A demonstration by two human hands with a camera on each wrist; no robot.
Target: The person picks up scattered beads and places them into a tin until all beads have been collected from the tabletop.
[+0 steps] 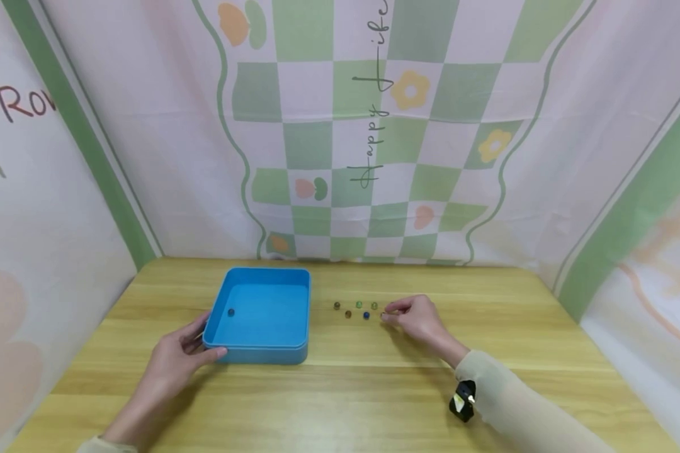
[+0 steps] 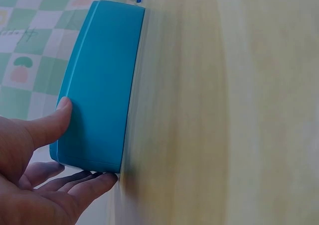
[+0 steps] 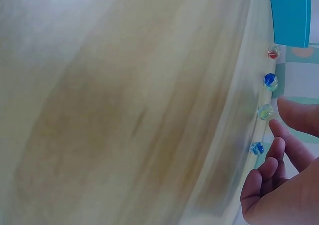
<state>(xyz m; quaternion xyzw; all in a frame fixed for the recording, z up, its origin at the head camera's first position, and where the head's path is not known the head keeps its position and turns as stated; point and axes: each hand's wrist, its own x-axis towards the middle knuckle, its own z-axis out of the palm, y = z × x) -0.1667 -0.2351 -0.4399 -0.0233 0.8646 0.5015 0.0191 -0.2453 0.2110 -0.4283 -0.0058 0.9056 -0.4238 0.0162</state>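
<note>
A blue square box (image 1: 269, 354) with an open top stands on the table, left of centre in the head view. One dark marble (image 1: 230, 312) lies inside it near the left wall. My left hand (image 1: 172, 358) grips the box's near left corner, thumb on the front wall, fingers along the side. To the right of the box, several small glass marbles (image 1: 366, 315) are scattered in two loose rows. At their right end, my right hand (image 1: 422, 319) pinches a clear greenish marble (image 3: 265, 112) between thumb and index fingertips. Its other fingers are curled in.
The wooden table (image 1: 351, 402) ends at a patterned cloth backdrop (image 1: 368, 126), with more cloth at both sides. A blue-swirled marble (image 3: 257, 148) lies close by the right hand's curled fingers. A small black device (image 1: 462, 401) is strapped at the right wrist.
</note>
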